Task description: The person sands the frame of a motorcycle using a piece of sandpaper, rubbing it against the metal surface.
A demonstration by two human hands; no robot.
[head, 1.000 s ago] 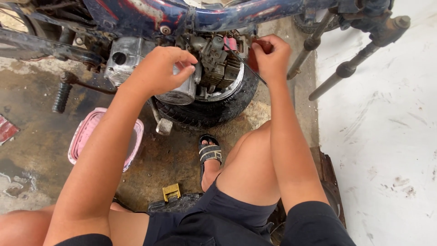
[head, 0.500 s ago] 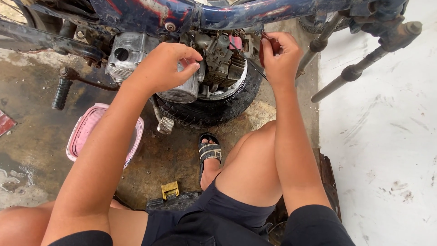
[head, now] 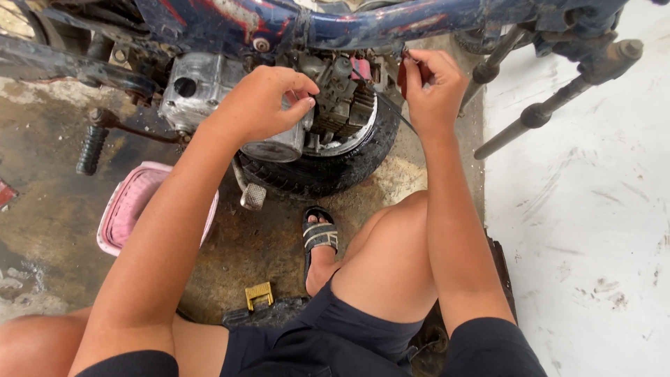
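The left hand (head: pixel 262 105) is laid over the grey engine casing (head: pixel 209 91) of a blue motorcycle frame (head: pixel 391 21), fingers curled with the fingertips (head: pixel 303 105) pressed in among the engine parts; whether anything is pinched there cannot be told. The right hand (head: pixel 436 87) is closed on a thin dark rod-like tool (head: pixel 391 112), held at the engine's right side, just beside a small pink part (head: pixel 361 68). A worn black tyre (head: pixel 335 167) is seen beneath the engine. A pink basket (head: pixel 129 202) is set on the stained concrete floor (head: pixel 56 209) to the left, a small yellow object (head: pixel 259 294) lies near the sandalled foot (head: pixel 319 241).
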